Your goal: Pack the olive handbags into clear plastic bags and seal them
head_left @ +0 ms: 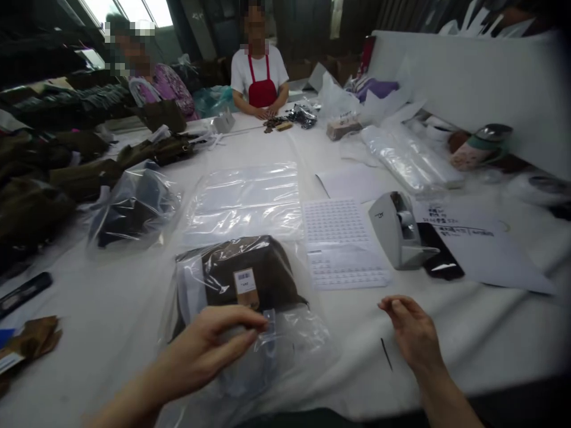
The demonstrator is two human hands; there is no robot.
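Note:
In front of me a folded brown fabric item [250, 261] lies inside a clear plastic bag [307, 333]. A white barcode label [244, 280] and a brown tag show at its middle. Over the near part of this package is my left hand [218, 339], its thumb and fingers apart; whether the fingertips touch the plastic is unclear. My right hand [413, 333] is above the cloth to the right, thumb pinched against the fingertips. Anything between them is too small to make out. Just left of that hand, a thin black strip [386, 355] rests on the white cloth.
Flat clear bags [245, 199], a printed sheet [343, 238], a label dispenser [397, 232] and a phone [441, 252] lie beyond my hands. Another bagged item [134, 208] and brown goods [35, 184] are left. A tumbler [482, 145] is right. Two people are across the table.

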